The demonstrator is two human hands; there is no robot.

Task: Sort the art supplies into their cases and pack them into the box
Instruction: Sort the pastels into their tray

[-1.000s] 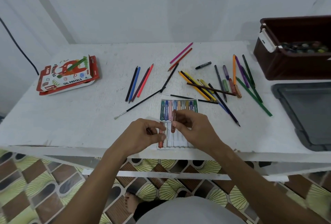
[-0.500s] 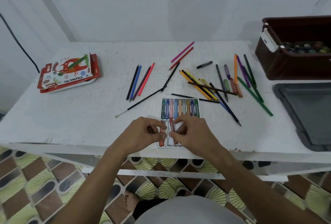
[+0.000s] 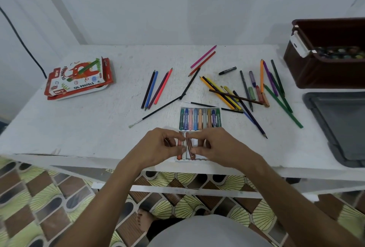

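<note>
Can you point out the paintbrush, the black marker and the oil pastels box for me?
paintbrush (image 3: 158, 109): head view, middle of its dark handle.
black marker (image 3: 227, 70): head view, middle of its barrel.
oil pastels box (image 3: 79, 78): head view, printed lid.

The white table (image 3: 79, 128) carries a white pastel tray (image 3: 200, 108) whose far row runs green, blue, pink, light blue, orange, grey, tan, purple, green. Left of the tray, well apart, the oil pastels box (image 3: 79, 78) is red and white with green accents. Beyond the tray lie pink (image 3: 203, 56), orange, yellow, purple and green pencils (image 3: 282, 106), plus a black marker (image 3: 227, 70). Right of the tray, the storage box (image 3: 316, 73) is dark brown and the lid (image 3: 335, 128) grey. Under the table, the floor (image 3: 39, 197) shows brown blocks and yellow-green fan shapes.
</note>
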